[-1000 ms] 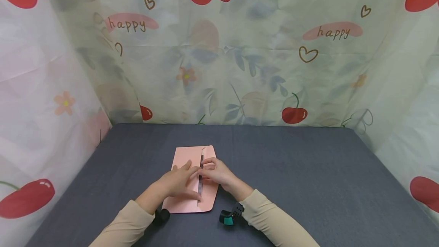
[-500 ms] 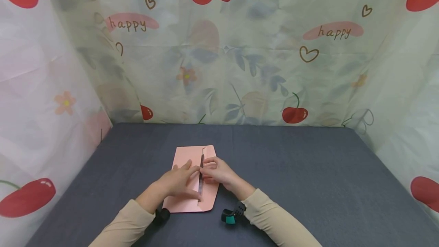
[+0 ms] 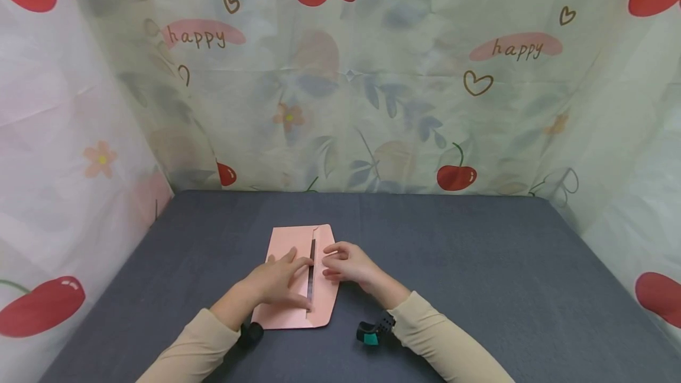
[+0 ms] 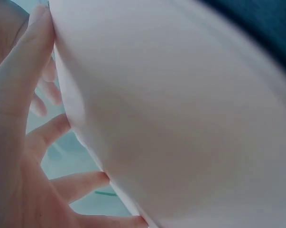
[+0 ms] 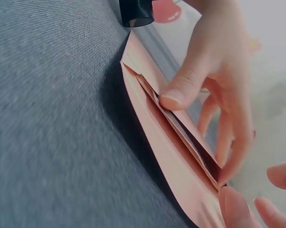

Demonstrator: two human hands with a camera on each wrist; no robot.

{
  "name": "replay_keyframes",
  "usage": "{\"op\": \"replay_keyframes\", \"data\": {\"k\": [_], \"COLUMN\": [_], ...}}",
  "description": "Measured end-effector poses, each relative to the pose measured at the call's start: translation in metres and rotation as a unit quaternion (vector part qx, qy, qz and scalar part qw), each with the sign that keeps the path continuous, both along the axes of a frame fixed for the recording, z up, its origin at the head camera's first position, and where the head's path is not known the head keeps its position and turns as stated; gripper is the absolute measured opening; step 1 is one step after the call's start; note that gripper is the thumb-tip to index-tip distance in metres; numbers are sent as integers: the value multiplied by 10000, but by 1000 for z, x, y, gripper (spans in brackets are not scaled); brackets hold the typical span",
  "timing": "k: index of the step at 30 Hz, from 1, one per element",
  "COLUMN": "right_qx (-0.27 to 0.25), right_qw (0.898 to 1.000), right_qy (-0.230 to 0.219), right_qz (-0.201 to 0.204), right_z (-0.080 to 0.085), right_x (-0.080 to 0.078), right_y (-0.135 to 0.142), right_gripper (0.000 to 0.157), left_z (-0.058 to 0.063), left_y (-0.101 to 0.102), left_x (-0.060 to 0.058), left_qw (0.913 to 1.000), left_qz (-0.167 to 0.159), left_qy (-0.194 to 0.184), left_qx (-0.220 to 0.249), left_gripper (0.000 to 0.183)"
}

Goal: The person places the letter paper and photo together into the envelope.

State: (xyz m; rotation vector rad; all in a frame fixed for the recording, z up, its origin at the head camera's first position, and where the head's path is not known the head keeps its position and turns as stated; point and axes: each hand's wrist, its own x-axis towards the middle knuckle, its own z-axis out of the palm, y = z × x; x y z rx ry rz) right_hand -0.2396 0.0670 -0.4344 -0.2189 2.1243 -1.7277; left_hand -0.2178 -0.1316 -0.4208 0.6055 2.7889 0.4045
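Observation:
A pink envelope (image 3: 326, 297) lies on the dark table, its flap side to the right. A narrow dark strip (image 3: 311, 279) shows in its slit, too little to tell what it is. My left hand (image 3: 276, 282) rests on the envelope's left part with fingers spread, thumb and index finger at the slit's edge. In the left wrist view its fingertips (image 4: 93, 180) touch the pale envelope surface. Over the flap is my right hand (image 3: 351, 265), fingers loosely bent, nothing visible between them. Whether its fingertips (image 5: 235, 206) touch the flap I cannot tell.
A black wrist device with a teal part (image 3: 375, 331) is below the right wrist, and another black piece (image 3: 250, 336) is by the left wrist. The dark table (image 3: 452, 259) extends around the envelope. Printed curtains (image 3: 399, 105) stand behind and at both sides.
My right hand has moved a little to the right, from the slit to above the flap, so its fingers are now apart from the left hand's. The left hand and the envelope have stayed put.

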Motion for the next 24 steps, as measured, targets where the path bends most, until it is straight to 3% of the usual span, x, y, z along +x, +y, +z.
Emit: {"op": "replay_keyframes", "data": {"k": [16, 20, 24], "right_qx": [655, 903, 1354], "right_qw": [9957, 9902, 9778], "right_qy": [647, 1023, 1526], "right_qz": [-134, -288, -483], "right_z": [16, 17, 17], "right_x": [6, 7, 9], "right_y": [46, 57, 67], "right_gripper": [31, 29, 27], "left_z": [3, 5, 6], "left_y": [0, 0, 0], "left_x": [4, 6, 8], "left_qw": [9998, 9998, 9995], "left_qz": [131, 166, 258], "left_qy": [-131, -85, -30], "left_qx": [-67, 7, 161], "left_gripper": [84, 83, 81]}}
